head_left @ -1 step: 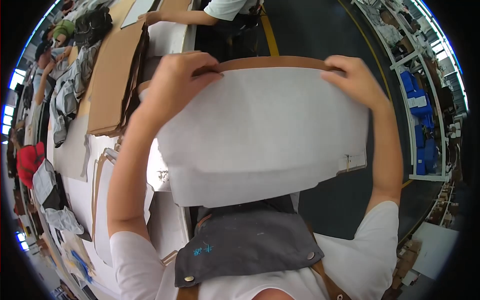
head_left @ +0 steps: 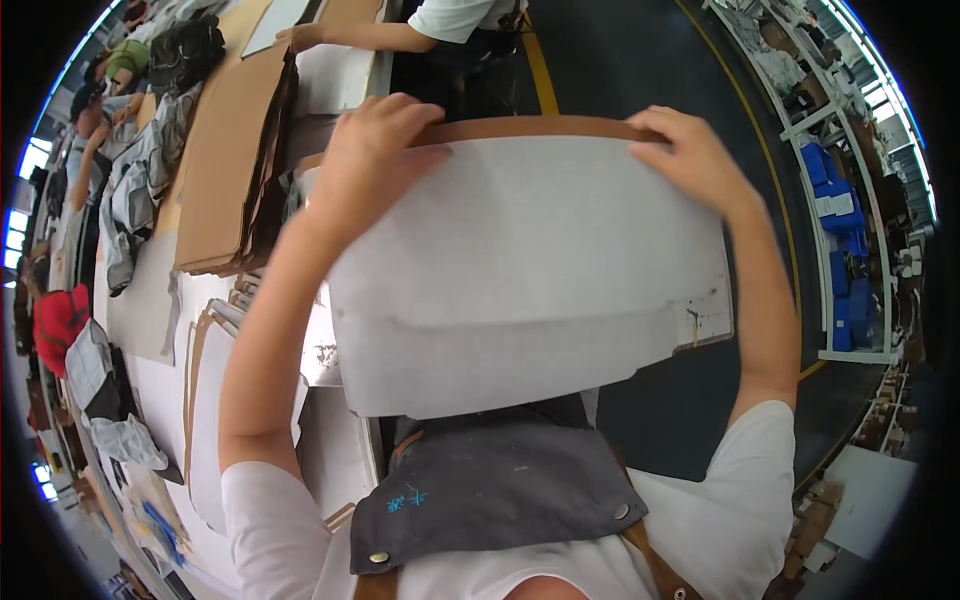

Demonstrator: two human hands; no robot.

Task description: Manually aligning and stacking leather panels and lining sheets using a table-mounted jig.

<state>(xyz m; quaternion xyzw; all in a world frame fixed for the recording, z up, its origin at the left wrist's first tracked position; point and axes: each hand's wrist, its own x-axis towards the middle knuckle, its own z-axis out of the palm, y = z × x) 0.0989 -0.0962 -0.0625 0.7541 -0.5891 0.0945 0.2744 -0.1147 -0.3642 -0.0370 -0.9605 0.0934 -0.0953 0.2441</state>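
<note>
A broad pale grey sheet with a brown band along its far edge spans the space before me. My left hand pinches the band's left end, thumb on the near face and fingers over the edge. At the right end, my right hand grips the same edge in the same way. A crease runs across the sheet's lower part, and its near edge hangs close to my dark grey apron. Beneath its right corner shows a stained white surface; most of that surface is hidden.
Left of me, a worktable bears a stack of brown sheets, grey cloth pieces and a red item. At the far side a co-worker's arm reaches over the table. Shelving with blue bins stands right, beyond a dark floor.
My left hand has shifted a little to the right and up. My right hand has moved slightly left, and more of the stained white surface shows at the right.
</note>
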